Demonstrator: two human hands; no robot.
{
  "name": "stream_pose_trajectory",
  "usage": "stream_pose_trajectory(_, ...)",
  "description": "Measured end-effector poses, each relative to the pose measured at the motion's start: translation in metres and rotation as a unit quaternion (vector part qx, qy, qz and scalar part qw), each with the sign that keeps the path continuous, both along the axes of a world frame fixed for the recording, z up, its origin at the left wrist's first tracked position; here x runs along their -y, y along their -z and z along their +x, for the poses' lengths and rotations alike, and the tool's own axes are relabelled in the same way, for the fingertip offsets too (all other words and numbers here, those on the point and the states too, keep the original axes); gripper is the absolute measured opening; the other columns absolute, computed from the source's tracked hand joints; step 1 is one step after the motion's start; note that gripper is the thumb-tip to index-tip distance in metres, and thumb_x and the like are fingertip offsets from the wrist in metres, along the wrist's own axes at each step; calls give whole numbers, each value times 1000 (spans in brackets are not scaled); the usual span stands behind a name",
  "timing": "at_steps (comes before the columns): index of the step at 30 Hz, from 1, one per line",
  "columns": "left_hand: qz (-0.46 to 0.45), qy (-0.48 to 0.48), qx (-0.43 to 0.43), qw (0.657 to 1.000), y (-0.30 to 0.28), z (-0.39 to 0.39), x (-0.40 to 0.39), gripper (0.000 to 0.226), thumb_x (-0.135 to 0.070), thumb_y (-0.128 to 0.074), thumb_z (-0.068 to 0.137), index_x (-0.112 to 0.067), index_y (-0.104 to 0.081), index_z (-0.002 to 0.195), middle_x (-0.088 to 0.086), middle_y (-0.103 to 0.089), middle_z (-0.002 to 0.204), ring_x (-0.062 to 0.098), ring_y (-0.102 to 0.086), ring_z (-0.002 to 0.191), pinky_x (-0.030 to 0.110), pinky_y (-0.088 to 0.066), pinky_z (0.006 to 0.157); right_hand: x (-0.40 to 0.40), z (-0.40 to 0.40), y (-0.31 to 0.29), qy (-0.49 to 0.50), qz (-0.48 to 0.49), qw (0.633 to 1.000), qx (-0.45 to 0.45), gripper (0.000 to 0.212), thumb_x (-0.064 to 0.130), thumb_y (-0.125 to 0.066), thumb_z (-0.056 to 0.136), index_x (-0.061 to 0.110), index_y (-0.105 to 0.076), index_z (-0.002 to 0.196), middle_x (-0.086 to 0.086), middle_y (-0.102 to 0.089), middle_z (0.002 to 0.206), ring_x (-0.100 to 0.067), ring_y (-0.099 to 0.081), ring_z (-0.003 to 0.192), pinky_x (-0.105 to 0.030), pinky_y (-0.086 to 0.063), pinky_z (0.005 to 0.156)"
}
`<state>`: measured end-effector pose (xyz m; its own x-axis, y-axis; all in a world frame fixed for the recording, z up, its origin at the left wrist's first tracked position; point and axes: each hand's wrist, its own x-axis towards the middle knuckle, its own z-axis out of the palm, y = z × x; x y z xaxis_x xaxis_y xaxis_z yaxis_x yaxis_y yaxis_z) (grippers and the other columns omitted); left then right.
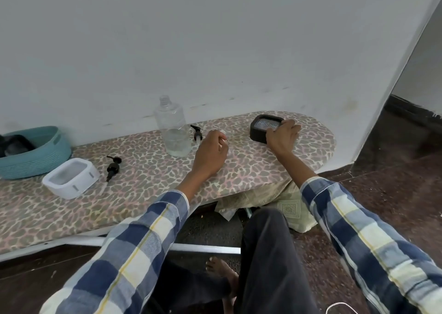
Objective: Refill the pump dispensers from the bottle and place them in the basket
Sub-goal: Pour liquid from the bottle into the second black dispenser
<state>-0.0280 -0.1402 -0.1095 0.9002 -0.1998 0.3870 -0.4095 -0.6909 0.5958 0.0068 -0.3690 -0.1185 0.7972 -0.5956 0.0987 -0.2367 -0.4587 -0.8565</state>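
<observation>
Right of centre in the frame, my right hand (282, 135) is clamped over the near edge of the black dispenser (265, 127), fingers curled on its rim w/ the thumb side hidden, prob. to steady it or draw it in; it sits on the leopard-print board (143, 194) near the rounded end. My left hand (211, 154) hangs mid-frame, fingers loosely curled, pinching a small white cap (223, 139) at the tips (looks like the bottle's own cap, can't be sure).

The clear bottle (172, 127) stands upright just left of that hand, neck bare, liquid only in the lower part. One black pump head (198, 134) lies flat btwn bottle and left hand; I judge it's off so the black dispenser can take a pour. A second pump head (112, 168) lies at mid-left beside the white dispenser (71, 181), also open-topped, so both look unfilled or unsealed as yet.

The teal basket (33, 156) sits at far left by the wall w/ something dark inside, can't tell what; neither of these two dispensers is in it.

No brand, label or writing readable anywhere: bottle is unlabelled, dispenser faces are plain.
</observation>
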Motion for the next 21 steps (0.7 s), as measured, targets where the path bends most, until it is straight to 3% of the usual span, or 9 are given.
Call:
stream_pose_trajectory(7, -44, -2, -40, 998, 4, 19, 32, 26, -23, -57, 107, -13, -61, 131, -3, -62, 118, 15, -64, 100, 35, -56, 89, 17, 6, 0, -23, 116, 992, -49, 83, 38, -72, 87, 8, -26, 149, -22, -39, 152, -42, -35, 142, -56, -37, 117)
stream_pose_trajectory(12, -55, 2, -98, 994, 4, 33, 55, 44, -29, -55, 109, -12, -54, 149, 6, -63, 139, 24, -65, 120, 46, -55, 103, 28, 12, -7, -36, 168, 981, -88, 83, 41, -77, 85, 17, -29, 148, -18, -40, 151, -39, -45, 138, -53, -47, 113)
stream_pose_trajectory(17, -87, 9, -179, 980, -9, 44, 81, 63, -37, -52, 111, -12, -34, 165, 12, -49, 161, 29, -51, 145, 45, -44, 117, 34, 10, -6, -41, 224, 972, -54, 68, 22, -81, 81, 25, -34, 130, -11, -41, 143, -34, -56, 123, -50, -60, 96)
stream_pose_trajectory(21, -113, 20, -235, 965, -10, 52, 93, 76, -50, -53, 109, -15, -23, 169, 11, -42, 168, 32, -44, 151, 50, -39, 122, 36, 5, 2, -60, 215, 974, -25, 67, 13, -83, 81, 29, -34, 124, -11, -40, 135, -32, -58, 115, -52, -59, 96)
